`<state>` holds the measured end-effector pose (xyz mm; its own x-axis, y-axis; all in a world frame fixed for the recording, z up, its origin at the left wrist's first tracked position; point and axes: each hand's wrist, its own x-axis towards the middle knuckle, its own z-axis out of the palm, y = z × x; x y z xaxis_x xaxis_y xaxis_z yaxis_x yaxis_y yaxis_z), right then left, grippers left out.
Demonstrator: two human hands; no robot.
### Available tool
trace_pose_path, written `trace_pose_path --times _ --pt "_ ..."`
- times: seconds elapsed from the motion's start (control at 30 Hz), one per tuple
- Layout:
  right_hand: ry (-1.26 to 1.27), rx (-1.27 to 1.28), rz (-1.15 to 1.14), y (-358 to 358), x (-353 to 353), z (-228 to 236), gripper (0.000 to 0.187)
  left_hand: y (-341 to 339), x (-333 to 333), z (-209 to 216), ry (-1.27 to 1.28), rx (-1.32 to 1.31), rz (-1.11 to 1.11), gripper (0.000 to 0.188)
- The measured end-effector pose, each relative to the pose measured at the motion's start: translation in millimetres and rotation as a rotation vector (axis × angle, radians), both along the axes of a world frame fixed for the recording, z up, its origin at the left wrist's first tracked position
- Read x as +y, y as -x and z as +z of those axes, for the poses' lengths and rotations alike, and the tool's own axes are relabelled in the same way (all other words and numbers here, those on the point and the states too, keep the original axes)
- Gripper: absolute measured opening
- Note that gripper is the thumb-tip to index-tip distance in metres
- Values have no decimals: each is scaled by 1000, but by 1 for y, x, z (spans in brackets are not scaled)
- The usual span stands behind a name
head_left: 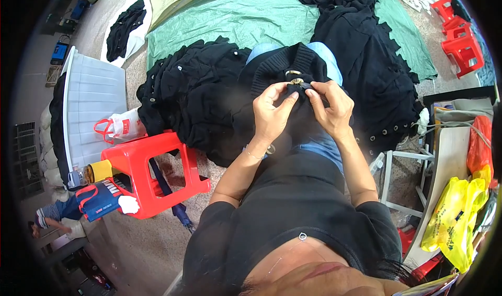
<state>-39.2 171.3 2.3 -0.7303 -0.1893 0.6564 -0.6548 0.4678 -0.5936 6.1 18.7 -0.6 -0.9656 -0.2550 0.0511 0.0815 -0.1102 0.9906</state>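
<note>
A black knit cardigan (274, 68) with a ribbed edge lies over my lap. Its large, pale-rimmed button (296, 80) sits between my two hands, with another button just beyond it. My left hand (272, 110) is closed, thumb and forefinger pinching the black knit at the left of the button. From the other side my right hand (332, 108) pinches the same edge, its fingertips close to the left ones. Whether the button is in a buttonhole is hidden by the fingers and dark cloth.
Piles of black knitwear lie left (196, 87) and right (361, 50) on a green sheet (235, 16). At the left are a red stool (151, 163), a pale plastic bin (97, 100) and a navy bag (99, 202). A yellow plastic bag (452, 215) rests on a board at the right.
</note>
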Motion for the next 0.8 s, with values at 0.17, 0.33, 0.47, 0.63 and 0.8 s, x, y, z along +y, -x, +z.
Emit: trace_pose_path --times 0.17,0.33,0.47,0.63,0.8 --pt "110 -19 59 5 5 -2 30 -2 -1 6 -16 -93 2 21" --pt "241 -306 79 3 0 6 17 -1 6 -11 139 78 116 22" --pt "399 -628 73 -10 -11 5 11 -1 10 -11 436 259 230 27" --pt "571 -811 71 -14 -14 11 11 -1 10 -11 617 383 252 31" --pt "643 -829 89 -14 -17 18 13 0 8 -8 715 460 259 37"
